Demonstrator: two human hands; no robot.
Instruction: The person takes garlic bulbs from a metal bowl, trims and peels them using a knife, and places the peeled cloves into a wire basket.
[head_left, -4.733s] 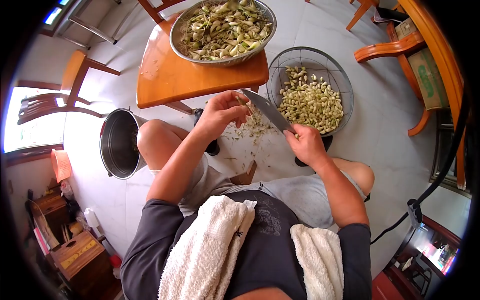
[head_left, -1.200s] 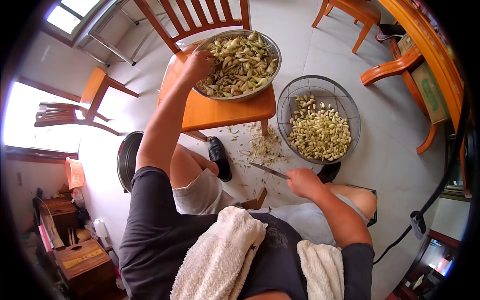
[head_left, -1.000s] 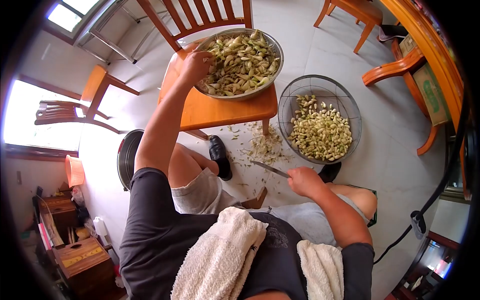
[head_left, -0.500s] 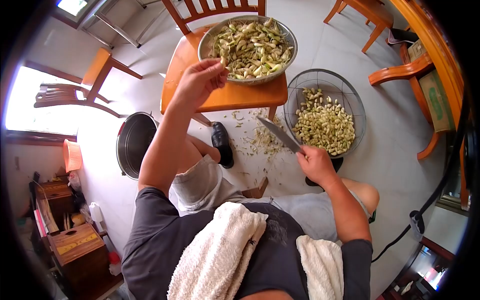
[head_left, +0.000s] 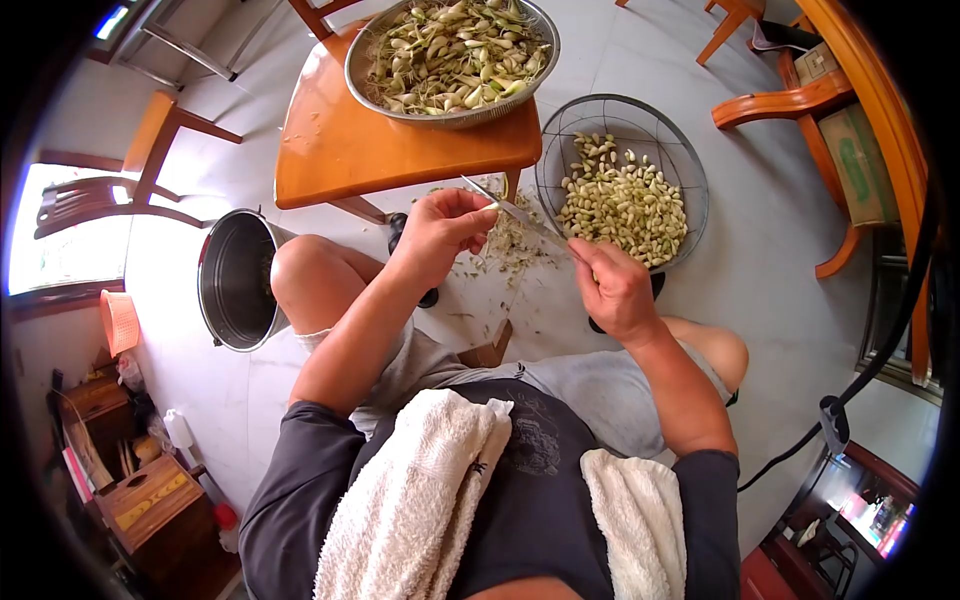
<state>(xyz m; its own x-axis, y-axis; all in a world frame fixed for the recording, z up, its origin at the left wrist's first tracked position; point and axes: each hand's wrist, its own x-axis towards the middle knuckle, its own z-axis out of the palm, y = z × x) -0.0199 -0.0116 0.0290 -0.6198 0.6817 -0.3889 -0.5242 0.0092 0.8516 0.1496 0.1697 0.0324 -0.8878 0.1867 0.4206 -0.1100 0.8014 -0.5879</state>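
Observation:
Between the fingers of my left hand (head_left: 449, 232) a small pale bulb (head_left: 492, 206) is pinched. My right hand (head_left: 616, 290) grips a knife (head_left: 530, 222), whose blade points up and left and meets the bulb at my left fingertips. Beyond my left hand, a metal colander (head_left: 452, 117) heaped with untrimmed bulbs sits on an orange wooden chair (head_left: 400, 160). To the right, a wire-framed round basket (head_left: 697, 165) on the floor holds many trimmed bulbs (head_left: 630, 210). Loose scraps (head_left: 515, 245) lie on the floor under the knife.
A metal bucket (head_left: 240, 280) stands at the left beside my knee. Further left are another chair (head_left: 150, 150), an orange plastic basket (head_left: 120, 322) and a wooden cabinet (head_left: 150, 500). At right stand a wooden table (head_left: 880, 110) with a box (head_left: 860, 165) and a black cable (head_left: 880, 360).
My left hand has come away from the colander, down to the knife, with a bulb in its fingers. My right hand has raised the knife to it. The camera view has shifted.

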